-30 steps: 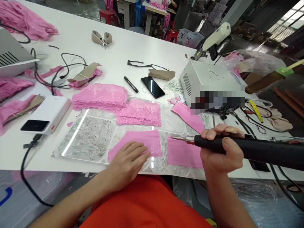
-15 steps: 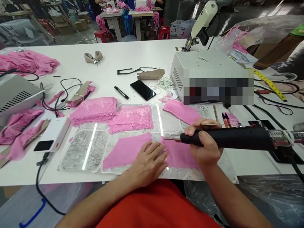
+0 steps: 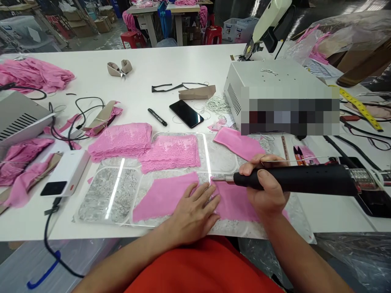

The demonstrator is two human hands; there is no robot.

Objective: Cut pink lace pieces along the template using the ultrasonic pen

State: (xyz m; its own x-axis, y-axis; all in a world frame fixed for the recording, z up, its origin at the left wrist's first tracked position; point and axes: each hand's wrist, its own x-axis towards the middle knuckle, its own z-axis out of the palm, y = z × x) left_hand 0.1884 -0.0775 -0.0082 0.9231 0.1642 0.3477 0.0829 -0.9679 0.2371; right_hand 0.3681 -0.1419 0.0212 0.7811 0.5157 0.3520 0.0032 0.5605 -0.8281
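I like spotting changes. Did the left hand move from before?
Yes. Against the clear board, the left hand slid right, from the left pink piece to where it meets the right pink piece.

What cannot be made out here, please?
Head view:
White machine: front panel pixelated, unreadable.
Black tool in the right hand: rear end cut off by the right edge.
Where the pink fabric pieces meet: covered by the left hand.
Tool tip: too small to tell whether it touches fabric.
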